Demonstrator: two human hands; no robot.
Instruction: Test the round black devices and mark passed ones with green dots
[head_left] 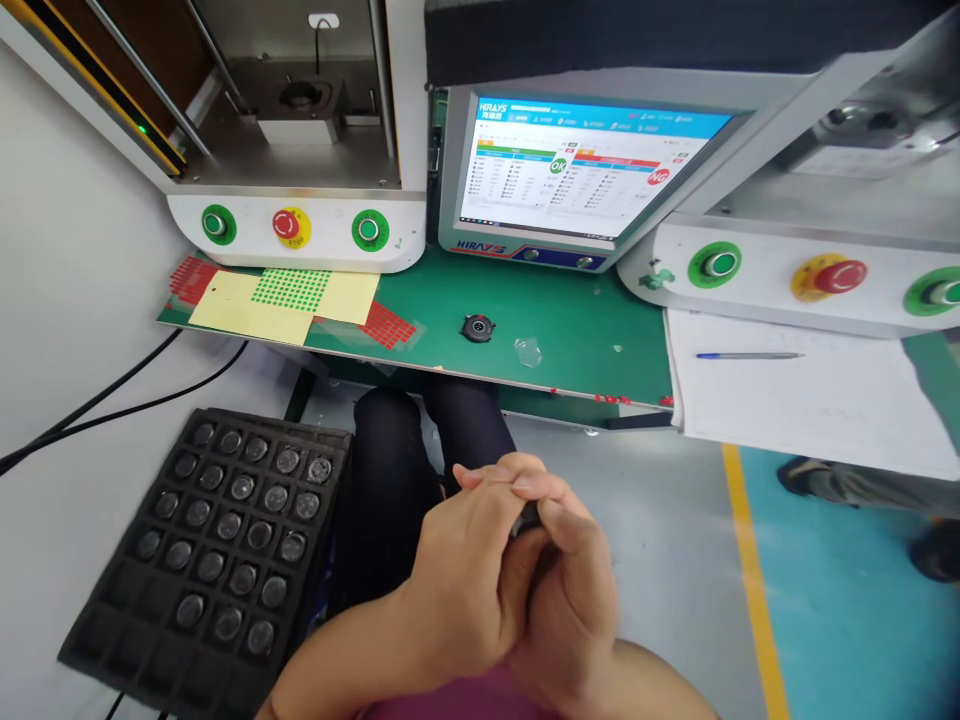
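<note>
My left hand point(465, 560) and my right hand point(570, 570) are closed together above my lap. Between their fingers shows a small dark object point(528, 518), mostly hidden, so its kind cannot be made out. Ahead on the green bench top point(435, 300) lies a round black part point(478, 327) with small lugs and a red mark on it. Beside that part is a scrap of clear film point(528, 351). To my left, a black compartment tray point(142, 590) holds several round parts in clear covers, and some pockets at its near end are bare.
Behind the bench stand a left machine with a button panel point(259, 230), a monitor point(585, 170) and a right button panel point(765, 275). Sticker sheets point(255, 305) lie at left; papers point(817, 400) with a pen point(750, 356) at right. Black cables point(150, 365) hang left. Another person's foot point(806, 478) shows at right.
</note>
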